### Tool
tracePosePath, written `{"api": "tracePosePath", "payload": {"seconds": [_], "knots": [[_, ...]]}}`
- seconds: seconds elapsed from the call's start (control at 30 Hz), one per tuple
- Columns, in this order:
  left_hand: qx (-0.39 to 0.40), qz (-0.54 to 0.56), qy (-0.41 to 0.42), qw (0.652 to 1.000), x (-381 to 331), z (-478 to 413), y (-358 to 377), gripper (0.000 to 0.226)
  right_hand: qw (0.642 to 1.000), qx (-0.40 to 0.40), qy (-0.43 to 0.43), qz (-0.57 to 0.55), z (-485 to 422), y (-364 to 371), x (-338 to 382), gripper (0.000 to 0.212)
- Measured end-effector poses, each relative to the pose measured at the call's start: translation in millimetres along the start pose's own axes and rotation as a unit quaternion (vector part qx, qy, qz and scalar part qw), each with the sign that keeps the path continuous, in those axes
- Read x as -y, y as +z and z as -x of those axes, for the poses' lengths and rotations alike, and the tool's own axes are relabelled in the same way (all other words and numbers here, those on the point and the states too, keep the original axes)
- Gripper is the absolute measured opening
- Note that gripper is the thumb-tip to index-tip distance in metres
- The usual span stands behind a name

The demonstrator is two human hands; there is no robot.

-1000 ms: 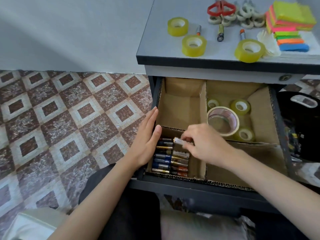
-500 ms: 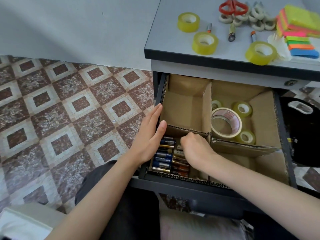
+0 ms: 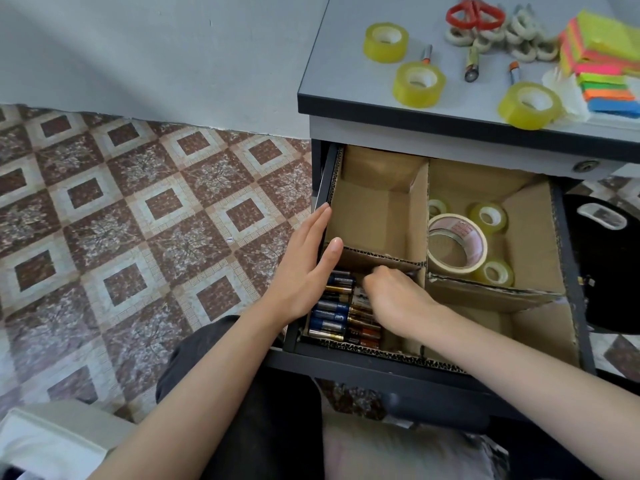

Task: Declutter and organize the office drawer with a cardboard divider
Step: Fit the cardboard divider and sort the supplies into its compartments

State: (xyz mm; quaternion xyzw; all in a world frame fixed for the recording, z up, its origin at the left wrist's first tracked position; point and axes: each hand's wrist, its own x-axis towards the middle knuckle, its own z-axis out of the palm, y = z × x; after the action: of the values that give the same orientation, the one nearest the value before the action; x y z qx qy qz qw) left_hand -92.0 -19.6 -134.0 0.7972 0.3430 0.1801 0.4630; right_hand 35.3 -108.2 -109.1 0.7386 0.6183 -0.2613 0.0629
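right hand (image 3: 398, 299) reaches down into the front-left compartment of the cardboard divider (image 3: 415, 216), just below the middle of the frame. its fingers are curled under and hidden near the cross wall, so i cannot tell whether it pinches a battery or has let go. left hand (image 3: 304, 268) lies flat and relaxed against the left side of the drawer (image 3: 571, 271), with its thumb tip on the cross wall's top edge, gripping nothing. the batteries (image 3: 332, 311) lie flat in that compartment in two columns side by side. each long axis runs left to right across the frame, parallel to the drawer front; which end is positive is too small to read. the main risk, i judge, is the right wrist or knuckles leaning on the thin cross wall and folding it, which would let the rows spill into the compartment behind. a battery set down askew could also bridge both columns or roll, since the round cells are only packed against each other. loose cells (image 3: 471, 64) on the bench (image 3: 346, 81) at upper right point roughly up and down the frame, so each would need turning to fit.
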Motion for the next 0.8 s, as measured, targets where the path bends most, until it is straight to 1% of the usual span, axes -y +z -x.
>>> {"api": "tracePosePath", "payload": {"seconds": [0.13, 0.23, 0.3, 0.4, 0.5, 0.53, 0.6, 0.67, 0.8], "knots": [[-0.003, -0.013, -0.005, 1.0, -1, 1, 1, 0.067, 1.0, -0.02, -0.004, -0.005, 1, 0, 0, 0.02], [-0.003, -0.011, -0.01, 1.0, -4, 2, 1, 0.065, 0.999, -0.044, -0.014, -0.015, 4, 1, -1, 0.025], [-0.007, 0.005, -0.015, 1.0, -9, 3, 0, 0.063, 0.996, -0.074, -0.036, -0.034, 10, -1, -4, 0.024], [-0.013, 0.004, -0.027, 1.0, -15, 3, -5, 0.062, 0.984, -0.117, -0.071, -0.112, 21, -10, -11, 0.016], [-0.025, 0.001, -0.046, 0.999, -25, -1, -13, 0.066, 0.959, -0.153, -0.044, -0.236, 35, -30, -22, 0.015], [-0.031, -0.007, -0.046, 0.998, -28, -3, -16, 0.064, 0.947, -0.166, -0.03, -0.273, 39, -36, -27, 0.017], [-0.046, -0.032, -0.03, 0.998, -37, -9, -23, 0.053, 0.928, -0.201, -0.011, -0.315, 45, -50, -38, 0.024], [-0.063, -0.05, 0.004, 0.997, -50, -19, -30, 0.043, 0.917, -0.245, 0.005, -0.314, 50, -71, -51, 0.028], [-0.094, -0.085, 0.08, 0.989, -85, -46, -44, 0.016, 0.9, -0.32, 0.021, -0.294, 55, -122, -78, 0.023]]}}
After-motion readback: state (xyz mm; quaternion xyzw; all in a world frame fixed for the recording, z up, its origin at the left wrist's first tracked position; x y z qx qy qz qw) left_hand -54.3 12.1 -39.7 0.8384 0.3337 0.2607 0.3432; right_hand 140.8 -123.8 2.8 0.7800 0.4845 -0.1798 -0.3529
